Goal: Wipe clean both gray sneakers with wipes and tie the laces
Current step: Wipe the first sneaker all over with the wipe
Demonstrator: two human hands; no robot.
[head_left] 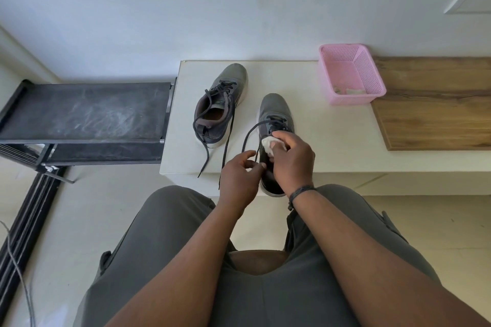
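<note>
Both sneakers sat on the white bench (305,125), toes pointing toward the wall, and the pink basket (350,74) was the landmark here, parked at the bench's far edge. The near sneaker (275,111) stood just left of the basket and closer to the person, its heel reaching the bench's front edge; the far sneaker (220,103) lay further left of the basket again, laces undone and trailing toward the front edge. The right hand (292,159) was down over the near sneaker's opening, its grip curled round a crumpled white wipe (268,146). The left hand (239,180) hovered beside it, on the side away from the basket, thumb and forefinger pinching the dark lace (248,138) that looped up from the near sneaker's eyelets. A dark band circled the right wrist. Inside the basket lay some pale scraps, possibly used wipes, though the mesh made that hard to confirm. Right of the basket ran a wooden panel (435,103); well left of it, off the bench, stood a black rack (85,111).
</note>
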